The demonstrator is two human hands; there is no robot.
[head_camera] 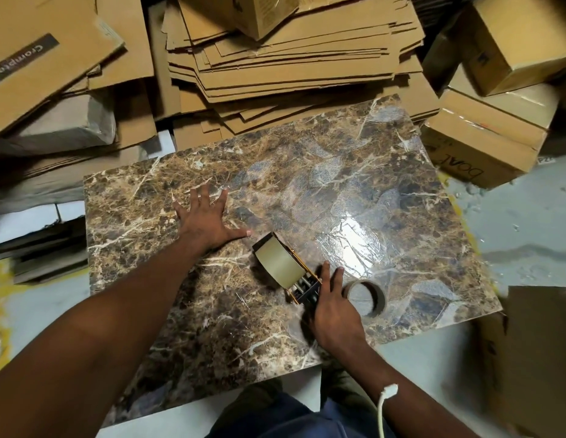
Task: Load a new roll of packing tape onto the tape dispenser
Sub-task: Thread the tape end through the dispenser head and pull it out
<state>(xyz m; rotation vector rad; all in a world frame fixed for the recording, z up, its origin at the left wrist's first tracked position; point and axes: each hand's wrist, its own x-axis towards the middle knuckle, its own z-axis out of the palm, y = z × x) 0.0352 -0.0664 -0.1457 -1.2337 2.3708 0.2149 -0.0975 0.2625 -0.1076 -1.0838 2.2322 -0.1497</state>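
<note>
A tape dispenser [302, 287] with a black and yellow frame lies on the brown marble slab [354, 172], carrying a full beige roll of packing tape [280, 263]. My right hand [334, 308] rests on the dispenser's near end, fingers laid over its handle part. An empty cardboard tape core [367, 297] lies flat on the slab just right of that hand. My left hand [209, 221] is pressed flat on the slab with fingers spread, a little left of the dispenser and apart from it.
Flattened cardboard sheets [294, 67] are stacked beyond the slab's far edge. Closed cartons [484, 143] stand at the right, more cardboard [51, 64] at the left, and one box [534, 352] near the right front corner. Grey floor surrounds the slab.
</note>
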